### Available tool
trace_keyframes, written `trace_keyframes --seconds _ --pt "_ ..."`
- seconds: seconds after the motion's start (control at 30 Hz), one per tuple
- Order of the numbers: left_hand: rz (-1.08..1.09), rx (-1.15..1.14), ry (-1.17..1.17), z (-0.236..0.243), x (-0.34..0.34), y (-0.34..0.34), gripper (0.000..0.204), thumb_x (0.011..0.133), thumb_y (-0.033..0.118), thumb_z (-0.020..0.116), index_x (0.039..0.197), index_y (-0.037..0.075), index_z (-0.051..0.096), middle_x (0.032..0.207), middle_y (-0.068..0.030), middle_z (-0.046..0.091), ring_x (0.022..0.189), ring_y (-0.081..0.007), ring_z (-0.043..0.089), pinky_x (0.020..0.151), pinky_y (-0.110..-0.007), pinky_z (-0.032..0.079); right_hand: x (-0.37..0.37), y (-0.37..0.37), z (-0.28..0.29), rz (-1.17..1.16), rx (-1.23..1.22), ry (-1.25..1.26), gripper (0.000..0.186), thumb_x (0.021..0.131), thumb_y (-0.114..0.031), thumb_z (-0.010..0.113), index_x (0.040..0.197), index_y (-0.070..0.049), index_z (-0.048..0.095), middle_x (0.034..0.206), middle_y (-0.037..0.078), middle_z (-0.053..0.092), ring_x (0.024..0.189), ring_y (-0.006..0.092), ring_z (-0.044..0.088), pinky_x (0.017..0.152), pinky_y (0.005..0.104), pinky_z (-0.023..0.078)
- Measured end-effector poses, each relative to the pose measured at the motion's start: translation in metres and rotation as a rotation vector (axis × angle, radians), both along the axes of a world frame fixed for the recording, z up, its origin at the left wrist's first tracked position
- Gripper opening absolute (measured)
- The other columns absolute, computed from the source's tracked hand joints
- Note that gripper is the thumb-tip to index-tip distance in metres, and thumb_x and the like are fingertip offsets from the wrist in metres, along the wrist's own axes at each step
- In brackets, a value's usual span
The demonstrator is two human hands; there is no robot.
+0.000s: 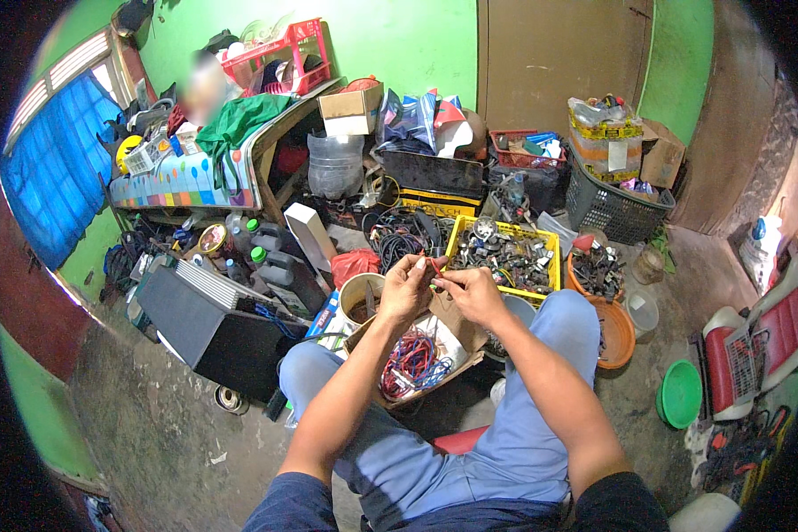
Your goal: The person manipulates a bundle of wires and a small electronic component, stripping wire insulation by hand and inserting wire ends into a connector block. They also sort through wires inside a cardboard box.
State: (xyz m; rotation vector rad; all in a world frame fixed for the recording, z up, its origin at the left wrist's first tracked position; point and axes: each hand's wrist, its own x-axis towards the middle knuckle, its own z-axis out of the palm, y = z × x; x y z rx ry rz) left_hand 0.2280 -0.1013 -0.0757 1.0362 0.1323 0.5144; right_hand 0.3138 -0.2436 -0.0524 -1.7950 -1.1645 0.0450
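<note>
My left hand (pixel 406 285) and my right hand (pixel 472 293) are raised close together above my knees. Their fingers pinch a thin red wire (pixel 433 265), of which only a short bit shows between the fingertips. Just below them, between my legs, a cardboard box (pixel 466 362) holds a tangle of red and blue wires (pixel 410 365). Beside the left wrist stands a round whitish bucket (pixel 353 293). Beyond the right hand lies a yellow crate (pixel 554 266) full of small metal and plastic parts (pixel 503 257).
Orange basins (pixel 619 332) stand to the right, one with dark parts. A black box-shaped appliance (pixel 213 328) sits at left near canisters (pixel 279 266). Black cables (pixel 408 235) lie ahead. Further right are a green bowl (pixel 680 395) and a grey basket (pixel 616 213).
</note>
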Motion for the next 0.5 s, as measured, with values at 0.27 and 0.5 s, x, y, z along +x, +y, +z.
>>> trace_keyframes --seconds 0.27,0.5 --pt "0.011 0.107 0.019 -0.002 0.001 -0.002 0.021 0.104 0.024 0.052 0.098 0.003 0.053 0.120 -0.0156 0.066 0.104 -0.0210 0.062 0.084 -0.034 0.053 0.002 0.001 -0.007 0.100 -0.087 0.163 0.022 0.086 -0.021 0.073 0.098 -0.002 0.076 0.068 0.018 0.069 0.060 0.0189 0.069 0.061 0.0357 0.052" --pt "0.155 0.446 0.129 -0.006 0.001 -0.002 0.025 0.099 0.023 0.062 0.109 0.000 0.064 0.120 -0.0111 0.066 0.091 -0.0123 0.063 0.077 -0.027 0.052 0.001 0.003 -0.014 0.018 -0.077 0.225 0.023 0.086 -0.022 0.073 0.094 -0.001 0.075 0.069 0.017 0.070 0.060 0.0214 0.069 0.061 0.0361 0.053"
